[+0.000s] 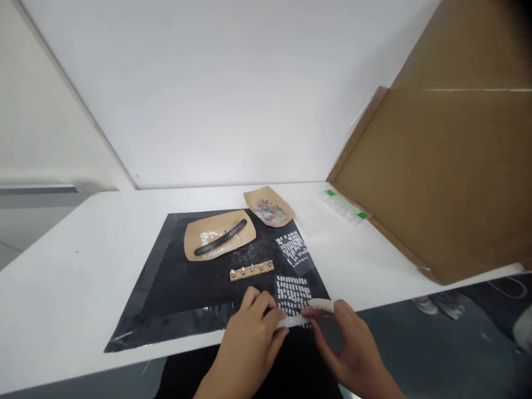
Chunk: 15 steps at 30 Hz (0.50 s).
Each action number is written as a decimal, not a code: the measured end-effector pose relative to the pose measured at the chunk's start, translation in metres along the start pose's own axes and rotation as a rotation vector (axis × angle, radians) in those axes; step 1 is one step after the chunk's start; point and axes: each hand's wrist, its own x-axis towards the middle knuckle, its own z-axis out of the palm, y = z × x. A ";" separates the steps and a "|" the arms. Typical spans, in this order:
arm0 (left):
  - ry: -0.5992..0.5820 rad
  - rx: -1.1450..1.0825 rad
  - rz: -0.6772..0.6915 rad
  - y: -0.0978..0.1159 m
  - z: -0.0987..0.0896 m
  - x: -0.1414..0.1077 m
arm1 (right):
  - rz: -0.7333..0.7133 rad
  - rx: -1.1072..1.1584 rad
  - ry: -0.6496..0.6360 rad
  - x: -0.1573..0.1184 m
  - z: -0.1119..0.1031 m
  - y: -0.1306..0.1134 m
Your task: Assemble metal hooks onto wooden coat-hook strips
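Observation:
At the near edge of the table, a dark card [293, 288] carries rows of small white pieces. Across its lower end lies a whitish strip [296, 321]. My left hand [254, 338] has its fingers curled and pinches the strip's left end between thumb and finger. On the other side, my right hand [347, 341] pinches the right end, thumb below; a pale finger cover [321, 305] is on one of its fingers. Just beyond my left hand lies a small wooden strip [251, 270] with several metal fixtures, some bearing white bits. What lies under my fingertips is hidden.
A black mat [174, 288] covers part of the white table [58, 288]. On it are a cardboard tray [192, 235] holding a dark curved bar [220, 238] and another dotted card [294, 252]. Behind stand a tray of tangled scraps [270, 210], a green-and-clear case [347, 206] and a cardboard panel [453, 183].

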 end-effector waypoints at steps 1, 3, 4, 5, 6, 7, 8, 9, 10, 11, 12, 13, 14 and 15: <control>-0.003 -0.001 0.001 0.000 -0.001 0.000 | 0.000 0.004 -0.002 0.000 0.000 0.000; -0.008 -0.004 0.003 0.001 -0.002 0.000 | -0.002 0.006 0.002 0.000 -0.001 -0.001; -0.008 -0.005 0.001 0.002 -0.002 0.001 | 0.001 0.005 0.002 0.000 -0.001 -0.001; -0.008 -0.007 0.000 0.002 -0.002 0.001 | 0.005 0.005 0.005 0.000 -0.001 -0.001; -0.005 -0.010 -0.002 0.003 -0.002 0.001 | 0.009 0.006 0.004 0.000 -0.001 -0.001; -0.004 -0.013 -0.003 0.003 -0.002 0.001 | 0.013 0.008 0.003 -0.001 -0.001 -0.001; -0.001 -0.015 -0.002 0.003 -0.002 0.001 | 0.016 0.010 0.002 -0.001 -0.001 -0.001; 0.003 -0.018 0.000 0.004 -0.001 0.001 | 0.019 0.012 -0.001 -0.002 -0.001 -0.001; 0.009 -0.020 0.003 0.004 -0.001 0.001 | 0.021 0.012 -0.002 -0.002 -0.001 -0.001; 0.016 -0.021 0.005 0.004 -0.001 0.001 | 0.023 0.012 -0.005 -0.002 -0.001 0.000; 0.025 -0.022 0.008 0.004 0.000 0.000 | 0.025 0.011 -0.007 -0.002 -0.001 0.000; 0.032 -0.023 0.011 0.005 0.000 0.000 | 0.025 0.010 -0.007 -0.003 -0.001 0.000; 0.039 -0.024 0.013 0.005 0.000 0.000 | 0.026 0.010 -0.008 -0.003 -0.001 0.000; 0.043 -0.027 0.013 0.005 0.000 0.000 | 0.027 0.009 -0.007 -0.003 0.000 0.000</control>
